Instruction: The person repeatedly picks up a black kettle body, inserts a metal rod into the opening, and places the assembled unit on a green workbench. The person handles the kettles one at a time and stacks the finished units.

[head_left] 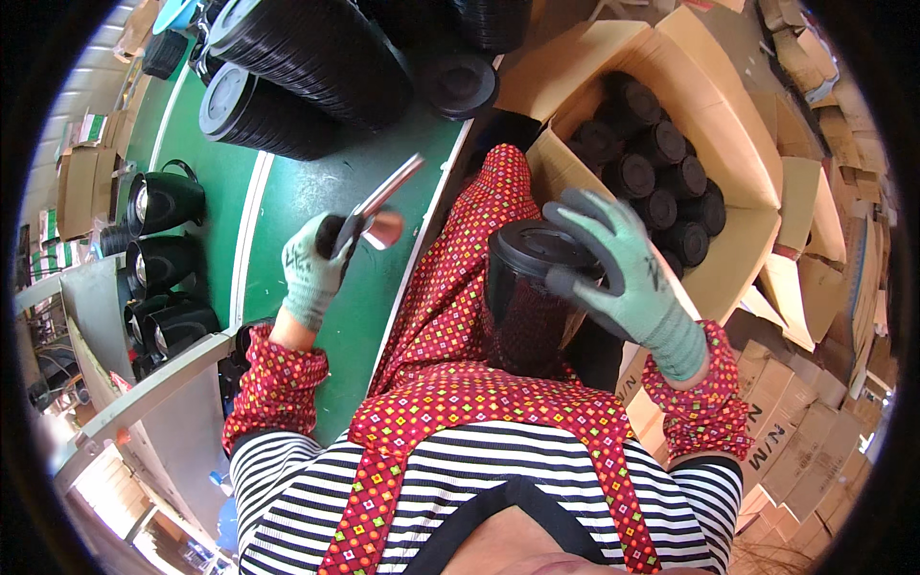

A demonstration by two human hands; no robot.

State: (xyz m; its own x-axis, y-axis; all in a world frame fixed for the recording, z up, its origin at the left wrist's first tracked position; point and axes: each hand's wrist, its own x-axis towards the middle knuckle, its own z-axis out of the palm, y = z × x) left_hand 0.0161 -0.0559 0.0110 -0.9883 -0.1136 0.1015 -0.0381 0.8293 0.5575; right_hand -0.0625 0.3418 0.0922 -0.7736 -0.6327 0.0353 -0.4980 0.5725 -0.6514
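Observation:
My left hand (313, 273), in a green glove with dark fingertips, is closed around a slim, shiny metallic strip (391, 185) above the green table. A small copper-pink rounded piece (384, 230) shows beside the strip; I cannot make out its kind. On my lap stands a stack of black plastic pots (522, 316), upright, its round black end facing up. My gloved right hand (613, 259) is over the right side of that end, fingers spread, with the fingertips at its rim. The stack's lower part looks glossy, as if wrapped in clear film.
An open cardboard box (747, 259) at right holds several black pot stacks (659, 144). More nested stacks (307, 57) lie at the back of the green table (287, 196), beside a black round lid (462, 86). Black handled containers (165, 203) line the far left. Flattened cartons (795, 441) lie at lower right.

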